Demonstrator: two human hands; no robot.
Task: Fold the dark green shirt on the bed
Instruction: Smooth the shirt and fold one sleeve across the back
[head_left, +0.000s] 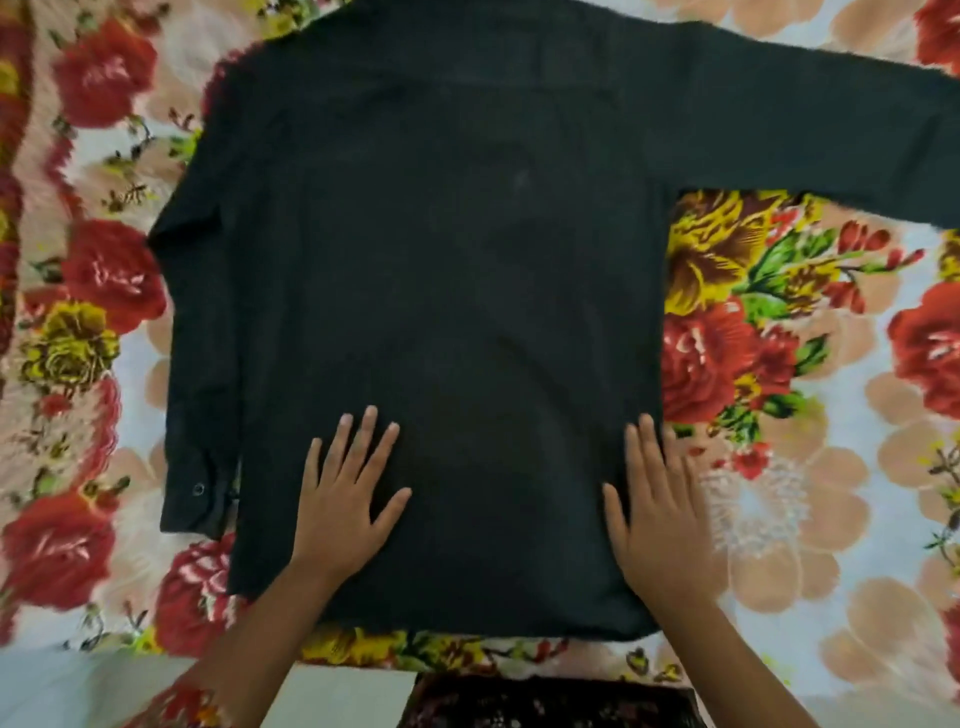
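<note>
The dark green shirt (441, 291) lies flat on the bed, back side up, collar end far from me and hem near me. Its left sleeve (200, 364) runs down along the body, with a cuff button showing near the bottom. Its right sleeve (810, 135) stretches out to the right edge of the view. My left hand (345, 499) presses flat on the lower part of the shirt, fingers spread. My right hand (657, 514) lies flat along the shirt's lower right edge, partly on the bedsheet.
A floral bedsheet (779, 467) with red and yellow flowers covers the bed all around the shirt. The bed's near edge (363, 660) runs just below the hem. Patterned dark clothing (545, 701) shows at the bottom of the view.
</note>
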